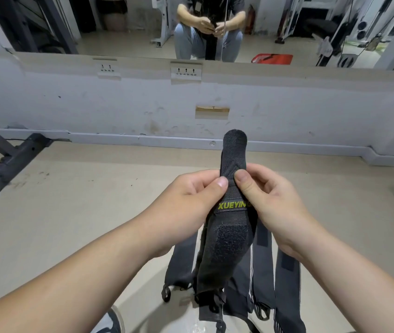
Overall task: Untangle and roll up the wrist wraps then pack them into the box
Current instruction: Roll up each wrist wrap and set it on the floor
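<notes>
While both thumbs press its upper part, a black wrap point(229, 227) stands lengthwise above the floor point(71, 212), pinched by the left hand point(191, 191) and right hand point(270, 195). More wraps point(284, 280) lie flat on the floor beneath, side by side.

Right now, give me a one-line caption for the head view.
Left hand and right hand pinch a black wrist wrap above other wraps on the floor.
</notes>
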Demonstrator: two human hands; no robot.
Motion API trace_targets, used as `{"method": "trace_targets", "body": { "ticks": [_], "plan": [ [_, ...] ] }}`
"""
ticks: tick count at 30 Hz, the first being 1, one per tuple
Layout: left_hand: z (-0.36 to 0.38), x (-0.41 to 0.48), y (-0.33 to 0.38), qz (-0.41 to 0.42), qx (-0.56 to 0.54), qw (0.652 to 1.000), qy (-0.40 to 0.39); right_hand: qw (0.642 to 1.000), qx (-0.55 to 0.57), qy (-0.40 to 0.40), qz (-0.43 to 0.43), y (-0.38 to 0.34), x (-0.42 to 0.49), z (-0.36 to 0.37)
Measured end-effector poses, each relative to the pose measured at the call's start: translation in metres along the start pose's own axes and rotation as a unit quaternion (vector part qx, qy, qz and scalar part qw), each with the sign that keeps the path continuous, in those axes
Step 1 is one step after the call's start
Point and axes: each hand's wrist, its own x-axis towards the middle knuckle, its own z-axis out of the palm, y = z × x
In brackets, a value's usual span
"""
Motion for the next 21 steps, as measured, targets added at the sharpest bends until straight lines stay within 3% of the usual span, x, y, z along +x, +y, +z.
{"method": "trace_targets", "body": {
  "ticks": [12, 17, 21],
  "plan": [
    [0.028, 0.000, -0.008, 0.012, 0.010, 0.998, 0.059, 0.999, 0.014, -0.001, 0.034, 0.005, -0.006, 0.015],
    [0.024, 0.001, -0.007, 0.022, -0.012, 0.993, 0.113, 0.992, 0.102, -0.058, 0.054, 0.001, -0.009, 0.020],
    [0.014, 0.005, 0.005, 0.036, -0.073, 0.986, 0.144, 0.977, 0.082, -0.158, 0.116, 0.004, -0.012, 0.017]
  ]
}}
